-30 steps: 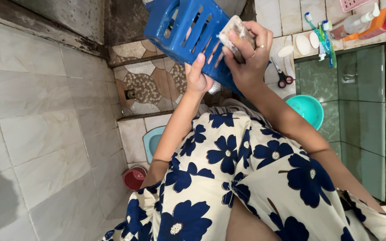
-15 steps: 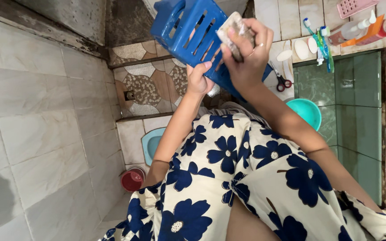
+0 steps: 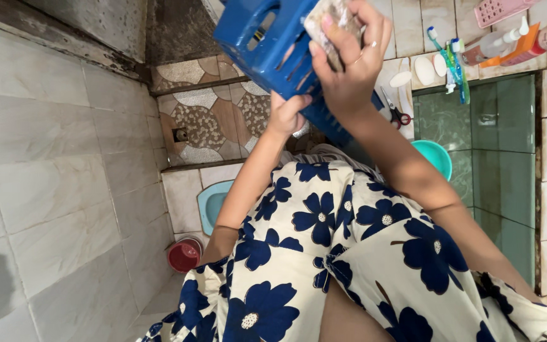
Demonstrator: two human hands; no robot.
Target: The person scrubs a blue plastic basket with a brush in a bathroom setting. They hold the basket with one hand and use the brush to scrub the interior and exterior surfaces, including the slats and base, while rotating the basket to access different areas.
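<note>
Here, the left hand (image 3: 286, 117) grips the lower edge of a blue slotted basket (image 3: 267, 44), fingers clenched around its rim, holding it tilted up in front of the person. The right hand (image 3: 349, 63) presses a worn sponge (image 3: 330, 22) against the basket's side, fingers closed over it. Beyond, a tiled ledge (image 3: 413, 85) carries soap pieces (image 3: 422, 69), toothbrushes (image 3: 451, 63), scissors (image 3: 397, 114) and bottles (image 3: 495, 44). A teal bowl (image 3: 435, 155) sits below.

Tiled ledge (image 3: 425, 85), toothbrushes (image 3: 454, 66), scissors (image 3: 397, 113) (red-handled)
</note>
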